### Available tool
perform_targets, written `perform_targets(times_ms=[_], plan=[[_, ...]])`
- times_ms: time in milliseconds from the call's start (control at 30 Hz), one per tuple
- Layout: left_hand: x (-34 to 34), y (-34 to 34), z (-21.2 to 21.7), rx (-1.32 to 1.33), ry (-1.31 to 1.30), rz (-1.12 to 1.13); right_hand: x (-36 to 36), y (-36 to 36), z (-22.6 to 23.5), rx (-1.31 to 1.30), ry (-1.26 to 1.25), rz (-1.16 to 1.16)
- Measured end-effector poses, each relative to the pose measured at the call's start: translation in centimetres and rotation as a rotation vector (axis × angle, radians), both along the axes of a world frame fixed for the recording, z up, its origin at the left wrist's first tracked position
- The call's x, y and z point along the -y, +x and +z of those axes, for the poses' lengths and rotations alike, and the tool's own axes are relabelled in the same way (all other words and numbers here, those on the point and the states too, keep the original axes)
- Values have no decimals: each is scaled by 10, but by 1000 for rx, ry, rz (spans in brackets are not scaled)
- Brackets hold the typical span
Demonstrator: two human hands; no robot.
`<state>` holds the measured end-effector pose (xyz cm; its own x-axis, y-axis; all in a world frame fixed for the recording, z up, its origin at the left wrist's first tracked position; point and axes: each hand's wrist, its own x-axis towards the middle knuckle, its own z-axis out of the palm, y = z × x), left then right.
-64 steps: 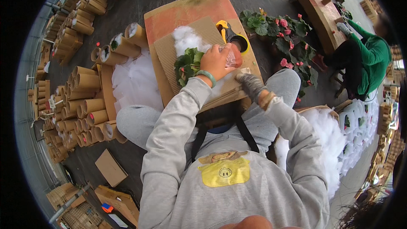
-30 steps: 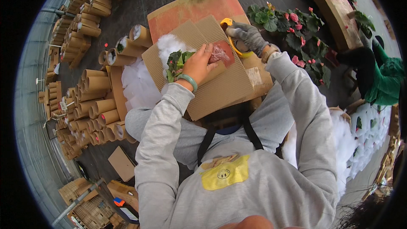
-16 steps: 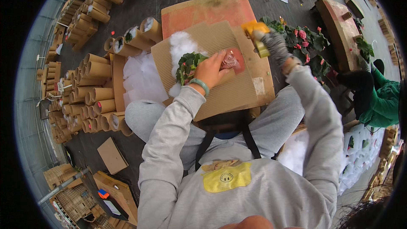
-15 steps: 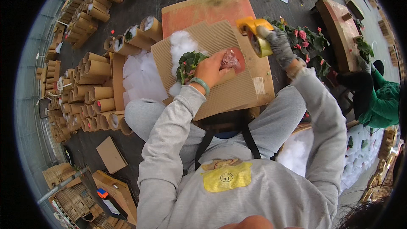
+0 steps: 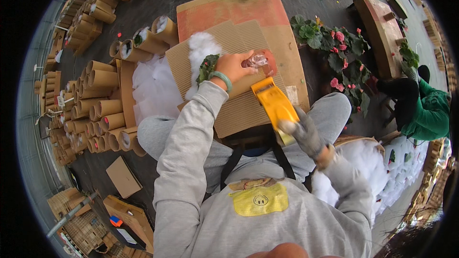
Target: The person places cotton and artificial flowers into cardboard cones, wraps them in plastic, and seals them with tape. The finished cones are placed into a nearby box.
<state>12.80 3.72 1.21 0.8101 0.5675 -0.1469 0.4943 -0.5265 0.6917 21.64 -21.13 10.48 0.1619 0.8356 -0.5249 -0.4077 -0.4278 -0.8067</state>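
Note:
A leafy potted plant (image 5: 206, 68) lies on its side on a sheet of corrugated cardboard (image 5: 238, 114). My left hand (image 5: 234, 69) is closed round it, and its leaves stick out to the left. Beyond my fingers shows its reddish-brown pot (image 5: 269, 64), partly covered by crumpled clear plastic. In my gloved right hand (image 5: 308, 136), low over my right knee, is an orange tape dispenser (image 5: 275, 102). Its front end points up at the sheet's right edge, close to the pot. White fluffy stuffing (image 5: 202, 47) rests on the sheet beside the leaves.
Beneath the sheet is a larger cardboard surface (image 5: 229, 7). Many cardboard tubes (image 5: 103, 79) are stacked at left, beside white soft sheets (image 5: 155, 86). Pink-flowered plants (image 5: 342, 48) stand on the floor at right. A co-worker in a green top (image 5: 428, 114) sits farther right.
My right hand has brought the tape dispenser down and toward me, from beside the flowering plants to the sheet's near right edge. My left hand stays on the potted plant.

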Motion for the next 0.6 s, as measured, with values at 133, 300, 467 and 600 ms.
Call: perform_targets(times_ms=[133, 300, 467, 600], plan=[[-16, 0, -6, 15, -130, -11, -14, -1, -41, 236, 235, 61], [-23, 5, -11, -84, -85, -43, 7, 43, -77, 875, 159, -11], [2, -5, 10, -106, 9, -57, -66, 105, -132, 1532, 103, 201], [47, -30, 21, -154, 63, -165, -71, 97, -108, 1426, 212, 354]])
